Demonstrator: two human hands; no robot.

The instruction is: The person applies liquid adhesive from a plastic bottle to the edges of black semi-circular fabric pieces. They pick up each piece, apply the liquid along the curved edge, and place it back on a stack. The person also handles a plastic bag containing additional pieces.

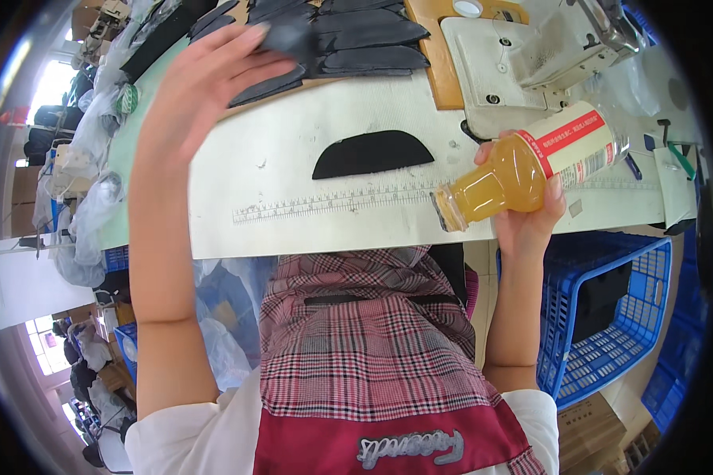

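My right hand is wrapped round a clear bottle of cloudy yellow-orange liquid, with a cream and red label. It is tilted, its neck pointing down and left above the table's front edge. At the upper left, my left hand is raised near the stacked black pieces, its fingers pinching a dark, motion-blurred piece whose outline is unclear. Between the two hands, a black half-moon-shaped piece lies flat on the white tabletop.
A printed ruler scale crosses the table before the half-moon piece. At the upper right stands a sewing machine on a wooden board. Below the table on the right, a blue plastic crate holds something dark. Clear plastic bags hang at the left.
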